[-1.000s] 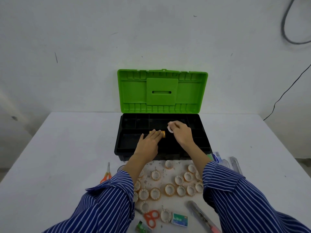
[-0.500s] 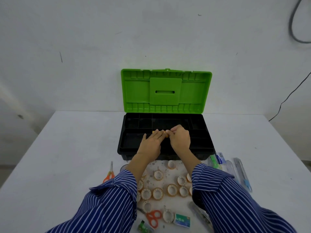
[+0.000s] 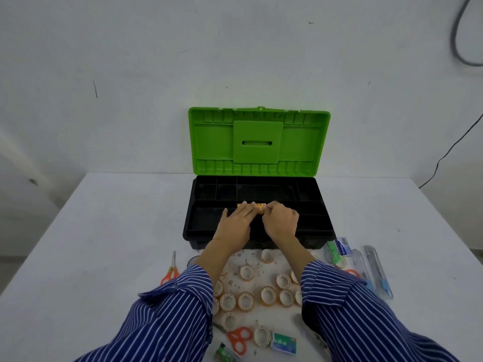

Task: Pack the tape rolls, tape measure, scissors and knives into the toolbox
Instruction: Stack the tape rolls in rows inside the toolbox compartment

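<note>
Head view | toolbox [image 3: 206, 226] open, few rolls [image 3: 252, 205] inside | left hand [image 3: 236, 226] flat on them, right hand [image 3: 281, 223] pinching one | loose rolls [image 3: 245, 300], scissors [image 3: 239, 339], knives [image 3: 379, 273] unpacked; tape measure unseen

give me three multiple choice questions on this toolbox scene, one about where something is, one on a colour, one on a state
1. Where do the small orange-handled scissors lie?
A. inside the toolbox
B. on the table left of the left sleeve
C. on the lid

2. What colour is the toolbox lid?
A. green
B. red
C. grey

3. How does the toolbox stand?
A. latched shut
B. open, lid upright
C. tipped on its side

Answers:
1. B: they rest on the white table, apart from the box.
2. A: the raised lid is bright green over a black tray.
3. B: the lid stands up at the back, and the left hand and right hand are at a row of tape rolls in the tray.
</note>
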